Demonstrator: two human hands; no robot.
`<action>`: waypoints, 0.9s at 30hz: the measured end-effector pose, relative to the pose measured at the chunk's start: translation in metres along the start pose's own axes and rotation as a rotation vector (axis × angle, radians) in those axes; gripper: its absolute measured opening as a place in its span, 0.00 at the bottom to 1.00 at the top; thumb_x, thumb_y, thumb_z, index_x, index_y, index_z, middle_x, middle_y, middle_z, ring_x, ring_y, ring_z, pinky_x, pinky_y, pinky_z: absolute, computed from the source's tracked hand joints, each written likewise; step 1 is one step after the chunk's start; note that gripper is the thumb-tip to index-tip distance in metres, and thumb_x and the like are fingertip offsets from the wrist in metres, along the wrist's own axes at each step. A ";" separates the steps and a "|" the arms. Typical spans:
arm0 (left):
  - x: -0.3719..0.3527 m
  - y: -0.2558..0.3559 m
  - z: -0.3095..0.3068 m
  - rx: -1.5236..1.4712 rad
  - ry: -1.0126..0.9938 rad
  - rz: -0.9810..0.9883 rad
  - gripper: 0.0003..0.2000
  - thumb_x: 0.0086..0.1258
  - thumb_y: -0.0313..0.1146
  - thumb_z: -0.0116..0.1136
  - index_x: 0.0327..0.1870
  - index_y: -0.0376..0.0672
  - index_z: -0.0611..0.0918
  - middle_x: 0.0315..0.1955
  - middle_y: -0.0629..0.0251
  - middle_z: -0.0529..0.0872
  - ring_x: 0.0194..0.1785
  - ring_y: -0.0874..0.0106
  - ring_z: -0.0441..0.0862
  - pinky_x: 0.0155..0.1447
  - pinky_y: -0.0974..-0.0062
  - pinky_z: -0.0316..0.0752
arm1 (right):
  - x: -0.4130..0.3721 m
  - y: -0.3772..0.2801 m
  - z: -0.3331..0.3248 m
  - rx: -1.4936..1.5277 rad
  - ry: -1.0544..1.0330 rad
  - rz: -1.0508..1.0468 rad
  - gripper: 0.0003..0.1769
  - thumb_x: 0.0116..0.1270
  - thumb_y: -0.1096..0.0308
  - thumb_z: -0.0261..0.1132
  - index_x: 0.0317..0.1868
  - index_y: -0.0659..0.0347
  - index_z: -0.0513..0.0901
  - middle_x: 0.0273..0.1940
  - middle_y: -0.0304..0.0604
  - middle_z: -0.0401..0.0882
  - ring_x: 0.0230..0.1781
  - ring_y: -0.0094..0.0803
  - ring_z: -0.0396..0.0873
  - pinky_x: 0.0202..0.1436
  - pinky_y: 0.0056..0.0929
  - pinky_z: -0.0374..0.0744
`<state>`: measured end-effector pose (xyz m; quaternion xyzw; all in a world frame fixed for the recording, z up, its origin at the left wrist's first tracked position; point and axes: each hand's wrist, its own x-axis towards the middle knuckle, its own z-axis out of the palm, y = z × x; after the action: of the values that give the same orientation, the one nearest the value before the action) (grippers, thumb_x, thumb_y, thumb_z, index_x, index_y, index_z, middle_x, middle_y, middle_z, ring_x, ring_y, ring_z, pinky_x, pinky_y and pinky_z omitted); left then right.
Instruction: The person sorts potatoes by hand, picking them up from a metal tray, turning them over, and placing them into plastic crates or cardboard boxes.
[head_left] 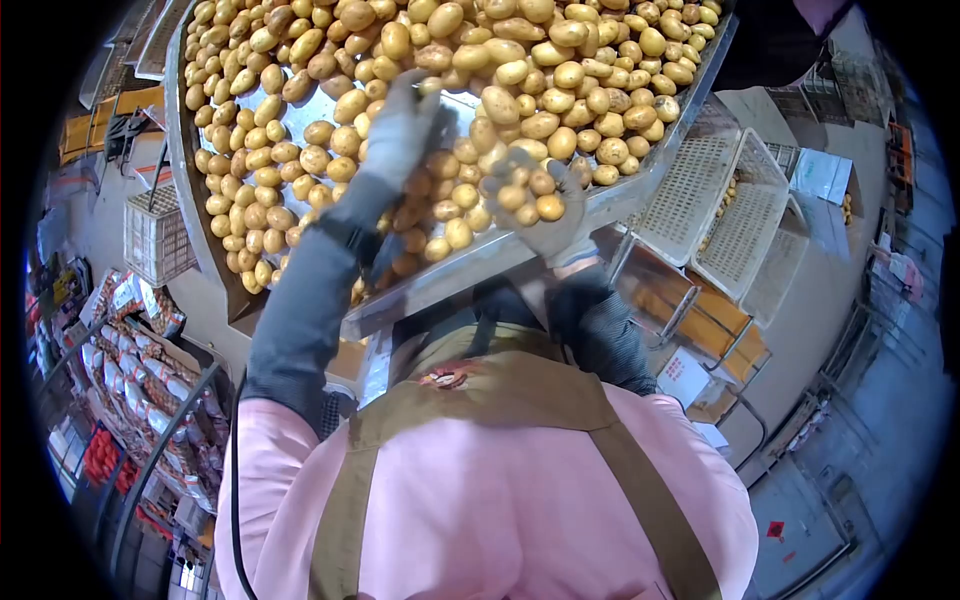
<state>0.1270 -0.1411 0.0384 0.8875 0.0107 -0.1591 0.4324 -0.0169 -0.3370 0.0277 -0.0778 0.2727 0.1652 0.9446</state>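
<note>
Yellow potatoes [505, 105] cover most of a metal sorting table [455, 275] in front of me. My left hand [397, 135], in a pale glove with dark finger parts, is over the middle of the pile. Its fingers are blurred but look stretched out and apart, with no potato visible in them. Near the table's front edge, my right hand [550, 225], in a similar glove, is cupped around several small potatoes [530, 195]. Loose potatoes lie between and beside both hands. Bare metal shows in patches left of and behind my left hand.
Plastic crates [740, 205] stand at the table's right, some with potatoes inside. Another crate [158, 238] is on the left. Filled net bags [150, 370] are stacked behind a metal rail at lower left. A person's dark clothing [770, 50] shows at the far right corner.
</note>
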 end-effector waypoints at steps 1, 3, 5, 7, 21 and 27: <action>-0.016 -0.001 -0.003 -0.126 0.085 0.077 0.21 0.78 0.46 0.56 0.64 0.44 0.76 0.51 0.48 0.86 0.54 0.55 0.85 0.57 0.60 0.79 | 0.004 0.005 -0.001 0.021 -0.063 0.001 0.27 0.79 0.58 0.52 0.70 0.67 0.70 0.58 0.50 0.77 0.58 0.50 0.79 0.62 0.53 0.80; -0.054 -0.002 0.017 -0.044 0.079 0.340 0.20 0.78 0.46 0.57 0.61 0.42 0.78 0.54 0.46 0.85 0.58 0.53 0.83 0.60 0.57 0.77 | 0.004 0.029 -0.005 0.077 -0.177 0.010 0.28 0.79 0.56 0.53 0.70 0.66 0.70 0.56 0.48 0.77 0.55 0.48 0.79 0.63 0.52 0.80; -0.083 0.017 0.029 0.297 -0.190 0.602 0.19 0.78 0.37 0.59 0.63 0.37 0.76 0.63 0.45 0.79 0.64 0.51 0.79 0.65 0.63 0.77 | -0.003 0.042 0.000 -0.438 -0.010 -0.257 0.25 0.78 0.52 0.54 0.66 0.59 0.74 0.51 0.42 0.78 0.50 0.41 0.78 0.58 0.47 0.81; -0.085 0.017 0.039 0.213 -0.072 0.712 0.18 0.75 0.36 0.61 0.63 0.41 0.79 0.59 0.49 0.82 0.62 0.52 0.81 0.66 0.60 0.77 | -0.002 0.041 0.011 0.107 0.196 -0.043 0.20 0.77 0.50 0.54 0.59 0.53 0.77 0.48 0.39 0.78 0.47 0.39 0.78 0.49 0.43 0.83; -0.010 -0.050 -0.020 0.725 -0.149 0.888 0.12 0.70 0.38 0.62 0.51 0.47 0.84 0.54 0.59 0.83 0.60 0.57 0.78 0.68 0.57 0.71 | -0.061 0.021 -0.015 -0.214 0.057 -0.187 0.29 0.76 0.51 0.55 0.70 0.58 0.70 0.63 0.49 0.76 0.56 0.47 0.82 0.44 0.33 0.81; -0.002 -0.004 -0.009 0.518 0.005 0.866 0.18 0.70 0.33 0.63 0.61 0.49 0.83 0.57 0.61 0.85 0.55 0.59 0.83 0.60 0.63 0.78 | -0.045 0.020 -0.031 0.041 -0.014 -0.070 0.30 0.75 0.50 0.58 0.72 0.52 0.70 0.67 0.49 0.73 0.59 0.50 0.78 0.45 0.37 0.80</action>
<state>0.1271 -0.1314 0.0412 0.8891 -0.3970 0.0397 0.2241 -0.0752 -0.3378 0.0254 -0.0669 0.2665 0.1272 0.9531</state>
